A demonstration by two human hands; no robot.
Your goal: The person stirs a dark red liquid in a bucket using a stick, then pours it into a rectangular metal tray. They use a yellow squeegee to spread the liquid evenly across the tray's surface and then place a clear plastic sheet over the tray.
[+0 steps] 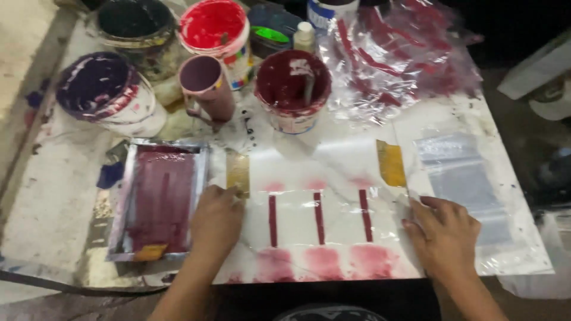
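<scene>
Head view: both hands (217,220) (443,235) press plastic sheet (321,202).

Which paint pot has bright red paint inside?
The white tub at the back, between the black bucket and the green-lidded tub; the others hold purple or dark maroon.

Left hand (217,221) hides the clear sheet's (333,208) edge

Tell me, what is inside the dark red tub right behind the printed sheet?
The dark red tub holds maroon ink coating its walls, with a stirring stick standing in it. How deep the ink goes and the stick's lower end are hidden.
</scene>
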